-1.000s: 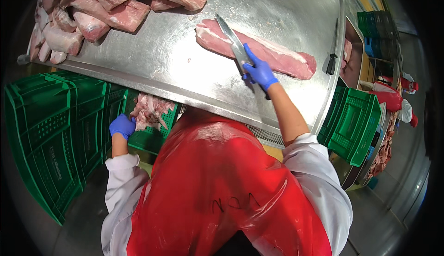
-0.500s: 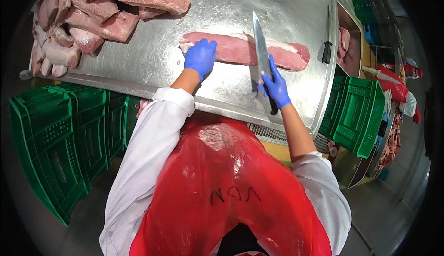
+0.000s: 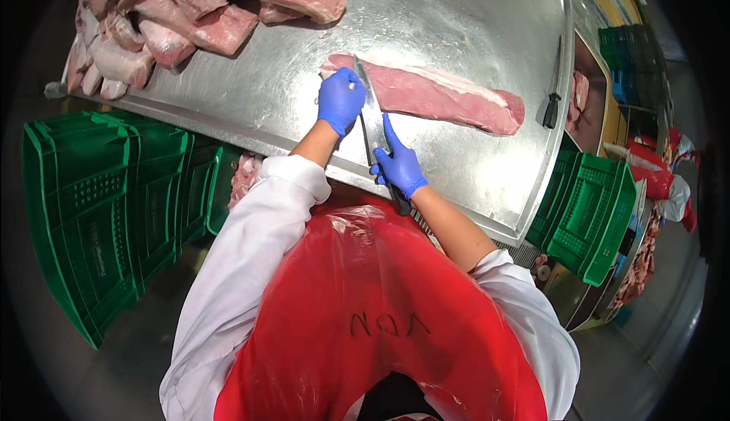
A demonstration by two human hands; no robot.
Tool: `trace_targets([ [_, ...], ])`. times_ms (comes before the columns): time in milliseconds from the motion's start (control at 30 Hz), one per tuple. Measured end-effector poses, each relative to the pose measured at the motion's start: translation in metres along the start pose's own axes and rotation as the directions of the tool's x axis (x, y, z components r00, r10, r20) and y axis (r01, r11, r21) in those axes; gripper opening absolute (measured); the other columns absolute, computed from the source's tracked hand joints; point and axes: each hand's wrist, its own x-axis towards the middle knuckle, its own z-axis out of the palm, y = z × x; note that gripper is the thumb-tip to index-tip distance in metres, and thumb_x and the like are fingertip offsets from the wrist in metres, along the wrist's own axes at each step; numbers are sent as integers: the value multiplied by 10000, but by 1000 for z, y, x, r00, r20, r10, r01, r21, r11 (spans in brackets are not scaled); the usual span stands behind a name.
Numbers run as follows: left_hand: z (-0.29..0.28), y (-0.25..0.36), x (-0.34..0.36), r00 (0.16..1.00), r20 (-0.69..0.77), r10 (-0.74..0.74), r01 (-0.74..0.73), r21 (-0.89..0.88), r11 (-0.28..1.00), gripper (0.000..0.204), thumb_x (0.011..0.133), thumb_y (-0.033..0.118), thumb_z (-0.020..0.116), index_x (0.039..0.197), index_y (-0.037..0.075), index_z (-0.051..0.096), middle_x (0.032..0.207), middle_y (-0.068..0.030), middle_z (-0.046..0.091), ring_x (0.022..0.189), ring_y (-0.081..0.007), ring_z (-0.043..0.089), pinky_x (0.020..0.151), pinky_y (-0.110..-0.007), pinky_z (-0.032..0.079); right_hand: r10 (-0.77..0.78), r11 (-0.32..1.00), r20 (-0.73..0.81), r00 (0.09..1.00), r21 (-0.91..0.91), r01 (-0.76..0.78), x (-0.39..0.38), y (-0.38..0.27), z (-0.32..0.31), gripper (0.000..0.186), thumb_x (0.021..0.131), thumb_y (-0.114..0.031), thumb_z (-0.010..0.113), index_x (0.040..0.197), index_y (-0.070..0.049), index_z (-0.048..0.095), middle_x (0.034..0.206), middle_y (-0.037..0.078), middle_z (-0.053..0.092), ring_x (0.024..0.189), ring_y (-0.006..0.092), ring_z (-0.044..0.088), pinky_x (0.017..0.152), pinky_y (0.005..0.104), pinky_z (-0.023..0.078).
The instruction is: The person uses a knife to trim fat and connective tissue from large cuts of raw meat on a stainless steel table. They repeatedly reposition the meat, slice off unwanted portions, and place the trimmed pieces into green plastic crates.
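Now the left hand has slid to the near end of the loin on the table, pressing it flat-fingered; the right hand, fist closed on the knife, has brought the blade beside it.

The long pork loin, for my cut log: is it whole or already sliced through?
Whole: the long pork loin lies flat in one unbroken piece; the knife sits at its left end.

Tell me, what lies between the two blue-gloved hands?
The head view shows the knife blade between the left hand and right hand, its tip at the end of the long meat strip, over the steel table.
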Motion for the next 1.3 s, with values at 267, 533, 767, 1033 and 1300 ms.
trace_targets([
  [267, -5, 2, -13, 995, -28, -91, 79, -292, 953, 101, 821, 124, 701, 856, 32, 680, 755, -151, 689, 662, -238, 686, 639, -353, 539, -190, 906, -124, 974, -404, 126, 71, -27, 25, 753, 994, -183, 520, 1613, -220, 94, 836, 224, 714, 693, 326, 727, 652, 433, 583],
  [533, -1, 4, -22, 970, -231, 75, -171, -428, 887, 72, 771, 64, 689, 813, 36, 638, 820, -162, 681, 757, -319, 680, 713, -396, 545, -429, 818, -92, 899, -462, 343, 95, -17, 27, 187, 906, -153, 638, 954, 28, 654, 799, 193, 716, 664, 253, 712, 597, 392, 548],
  [767, -13, 17, -30, 992, -89, -91, 13, -641, 768, 65, 808, 47, 695, 858, 26, 658, 765, -65, 672, 717, -147, 656, 680, -292, 539, -251, 874, -157, 955, -461, 154, 20, 6, 55, 533, 954, -117, 627, 1452, -32, 459, 798, 153, 721, 631, 220, 701, 610, 373, 575],
  [1033, -49, 32, -9, 981, -160, -109, -64, -798, 599, 69, 854, 39, 684, 904, 21, 640, 816, -70, 667, 724, -125, 644, 675, -264, 529, -204, 948, -164, 965, -281, 152, 44, -46, 66, 678, 985, -135, 586, 1580, -156, 261, 730, 142, 697, 571, 208, 670, 624, 351, 577],
  [1300, -263, 19, -53, 984, -127, -128, 9, -674, 739, 135, 889, 74, 704, 937, 20, 590, 825, -41, 581, 647, -102, 531, 584, -235, 428, -50, 997, 129, 990, -49, 57, 13, -71, 27, 739, 1003, -175, 589, 1606, -292, 179, 732, 93, 693, 585, 126, 656, 537, 291, 553],
])
